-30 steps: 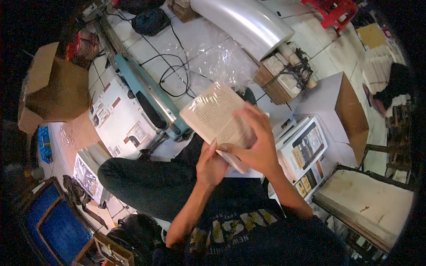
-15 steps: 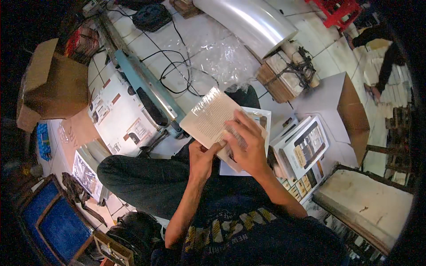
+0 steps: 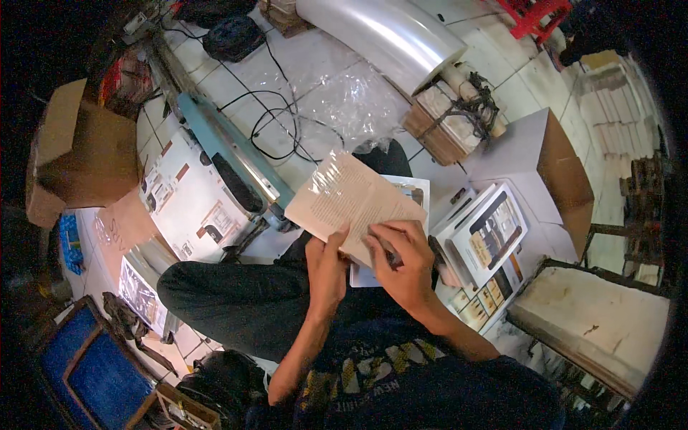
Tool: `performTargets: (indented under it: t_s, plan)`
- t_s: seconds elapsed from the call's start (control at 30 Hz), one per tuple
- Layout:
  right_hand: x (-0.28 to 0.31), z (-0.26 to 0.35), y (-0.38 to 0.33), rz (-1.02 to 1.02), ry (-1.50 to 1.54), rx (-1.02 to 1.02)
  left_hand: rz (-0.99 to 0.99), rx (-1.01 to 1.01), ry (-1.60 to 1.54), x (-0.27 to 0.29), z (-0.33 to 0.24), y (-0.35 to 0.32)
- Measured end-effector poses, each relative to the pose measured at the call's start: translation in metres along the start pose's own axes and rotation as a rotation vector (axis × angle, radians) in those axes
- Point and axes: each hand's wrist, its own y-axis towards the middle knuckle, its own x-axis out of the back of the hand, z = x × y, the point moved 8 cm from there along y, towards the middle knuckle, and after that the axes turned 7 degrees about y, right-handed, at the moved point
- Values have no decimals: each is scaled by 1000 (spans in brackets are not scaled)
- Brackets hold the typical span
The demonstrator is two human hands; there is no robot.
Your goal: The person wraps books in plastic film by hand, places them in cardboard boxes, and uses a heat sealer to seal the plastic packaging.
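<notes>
An open-looking paperback book (image 3: 351, 204) with a page of print facing up lies tilted over my lap. Shiny clear film covers at least its far left corner. My left hand (image 3: 326, 269) is closed on its near edge, thumb on top and the other fingers underneath. At the near right edge my right hand (image 3: 405, 269) has its fingers bent, with thumb and fingertips pinching the book. Beneath the book, a white-covered book (image 3: 416, 185) shows partly on my lap; the rest is hidden.
To the left stands a long teal sealer-like machine (image 3: 233, 150) beside a printed white box panel (image 3: 190, 193). Ahead lie loose clear film (image 3: 351, 100), a black cable (image 3: 297, 132) and a large film roll (image 3: 390, 39). A book stack (image 3: 494, 226) and an open carton (image 3: 527, 161) are at right.
My right hand has drawn back from the page's middle to the near right edge. The printed page now shows more fully. The whole view has shifted slightly.
</notes>
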Motion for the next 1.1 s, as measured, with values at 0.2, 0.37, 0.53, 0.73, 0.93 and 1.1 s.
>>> performTargets:
  t_s: [0.2,0.37,0.53,0.73,0.93,1.1]
  plan:
    - [12,31,44,-8,84,95,117,-41,353,-6,-21,-23]
    - [6,49,53,32,86,137,193,-325,653,-24,-33,-44]
    - [6,44,41,-3,128,68,45,-308,597,-16,-46,-41]
    - [17,19,41,-240,95,73,61,-360,715,-32,-56,-30]
    - [40,33,106,-167,-258,586,-267,-296,734,17,-74,-73]
    - [135,-52,252,-254,-620,57,-315,-346,595,161,-83,-127]
